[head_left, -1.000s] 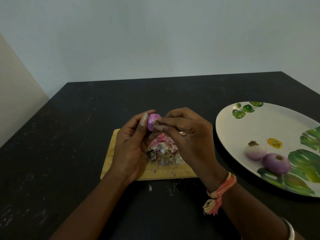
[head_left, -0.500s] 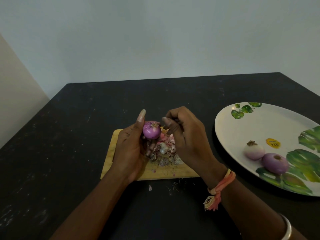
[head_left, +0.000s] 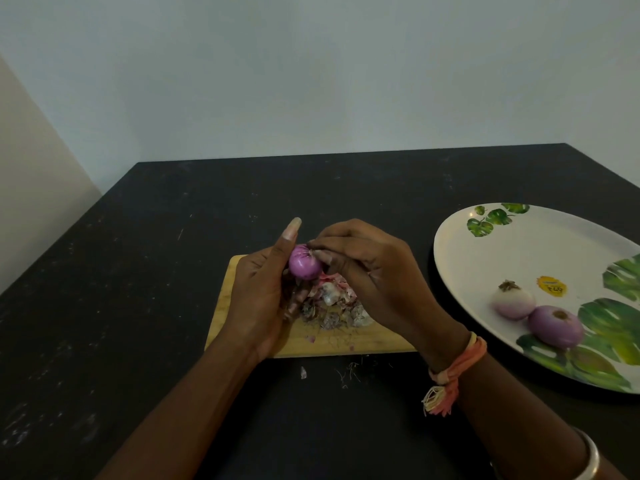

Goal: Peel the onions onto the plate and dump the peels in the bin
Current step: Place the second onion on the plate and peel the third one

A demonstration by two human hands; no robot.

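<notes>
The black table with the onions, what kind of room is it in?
Probably a home kitchen: a wooden cutting board heaped with onion peels, and a leafy plate holding two peeled onions.

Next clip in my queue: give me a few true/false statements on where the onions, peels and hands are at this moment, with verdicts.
1. Two peeled onions lie on the plate. True.
2. The left hand grips a third onion above the cutting board. True.
3. The right hand is idle. False: its fingers pinch at the third onion's top.
4. The peels are heaped on the plate. False: the peel heap lies on the cutting board.
</notes>
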